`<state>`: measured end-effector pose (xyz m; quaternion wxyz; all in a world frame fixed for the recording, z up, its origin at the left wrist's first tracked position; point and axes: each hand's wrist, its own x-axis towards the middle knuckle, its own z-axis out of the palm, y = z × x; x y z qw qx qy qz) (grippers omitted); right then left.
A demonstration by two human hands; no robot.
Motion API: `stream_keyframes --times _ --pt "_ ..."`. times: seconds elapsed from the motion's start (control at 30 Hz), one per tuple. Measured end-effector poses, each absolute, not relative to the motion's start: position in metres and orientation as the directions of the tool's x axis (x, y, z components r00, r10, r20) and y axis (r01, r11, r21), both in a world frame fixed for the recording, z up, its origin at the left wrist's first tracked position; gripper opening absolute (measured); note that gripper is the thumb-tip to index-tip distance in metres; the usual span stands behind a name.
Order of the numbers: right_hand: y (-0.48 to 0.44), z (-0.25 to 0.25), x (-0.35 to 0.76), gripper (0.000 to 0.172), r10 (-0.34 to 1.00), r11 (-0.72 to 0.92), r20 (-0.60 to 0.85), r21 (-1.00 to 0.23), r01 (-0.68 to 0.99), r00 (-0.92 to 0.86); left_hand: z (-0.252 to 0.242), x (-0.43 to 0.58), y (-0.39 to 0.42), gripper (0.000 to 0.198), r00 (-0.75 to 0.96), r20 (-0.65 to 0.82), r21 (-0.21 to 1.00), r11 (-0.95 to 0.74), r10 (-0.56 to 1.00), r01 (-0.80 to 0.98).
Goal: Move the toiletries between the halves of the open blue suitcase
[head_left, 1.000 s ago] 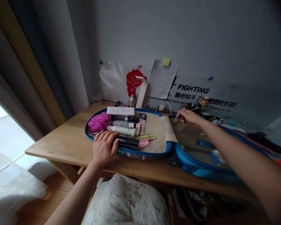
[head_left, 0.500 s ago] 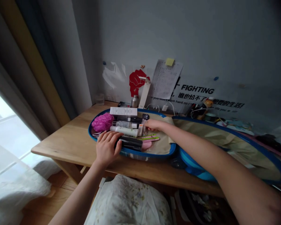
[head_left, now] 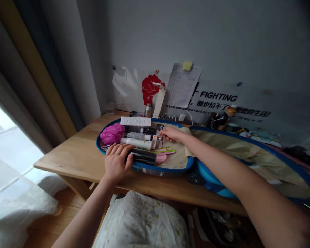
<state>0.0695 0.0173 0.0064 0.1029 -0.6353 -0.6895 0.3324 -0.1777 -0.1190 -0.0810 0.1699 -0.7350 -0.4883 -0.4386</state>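
The left hand (head_left: 116,162) lies on two black tubes (head_left: 143,156), and its fingers curl over them, so it seems to be holding them down. The right hand (head_left: 172,134) is bent close to the small bottles (head_left: 158,140), but I cannot tell if it is gripping one. The tubes and bottles sit in one half of an open blue suitcase (head_left: 160,169) with a tan lining, on a wooden table (head_left: 74,162). The other half of the suitcase (head_left: 248,151) lies open to the right. The things are packed close, so if the right hand pulls out a bottle, the ones beside it could tip over. The black tubes are round, so they could roll if the left hand lets go. A bump on the open half could shake the suitcase and move things out of place. Now to count: there is one suitcase, one pink bath puff (head_left: 112,134), one white box (head_left: 135,121), one long white tube (head_left: 135,144), and two thin green and yellow strips (head_left: 164,151). There are at least two small bottles, but they are too close together to count well. Behind the suitcase stands one metal bottle (head_left: 148,111).
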Motion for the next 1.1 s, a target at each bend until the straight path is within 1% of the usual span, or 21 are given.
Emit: stream_keyframes --times 0.17,0.3,0.4,0.53,0.67,0.8,1.1 --pt "0.012 0.003 0.074 0.022 0.933 -0.044 -0.305 -0.626 0.779 -0.192 -0.079 -0.178 -0.119 0.035 0.142 0.828 0.158 -0.469 0.542 0.869" --pt "0.01 0.001 0.073 0.018 0.935 -0.015 -0.284 -0.629 0.777 -0.211 -0.078 -0.178 -0.119 0.035 0.154 0.83 0.146 -0.475 0.536 0.868" --pt "0.009 0.001 0.071 0.02 0.937 0.011 -0.27 -0.614 0.789 -0.223 -0.079 -0.178 -0.119 0.035 0.156 0.828 0.144 -0.472 0.539 0.87" --pt "0.01 -0.002 0.07 0.022 0.941 0.044 -0.256 -0.558 0.829 -0.222 -0.078 -0.178 -0.119 0.036 0.146 0.817 0.161 -0.464 0.558 0.871" --pt "0.011 -0.005 0.07 0.022 0.942 0.084 -0.242 -0.499 0.862 -0.232 -0.078 -0.177 -0.12 0.036 0.165 0.83 0.13 -0.473 0.532 0.871" --pt "0.011 -0.005 0.07 0.027 0.94 0.136 -0.222 -0.455 0.88 -0.261 -0.078 -0.177 -0.12 0.035 0.173 0.838 0.118 -0.481 0.518 0.869" --pt "0.01 -0.002 0.07 0.032 0.933 0.18 -0.213 -0.418 0.89 -0.289 -0.078 -0.178 -0.119 0.035 0.179 0.84 0.104 -0.476 0.512 0.873"
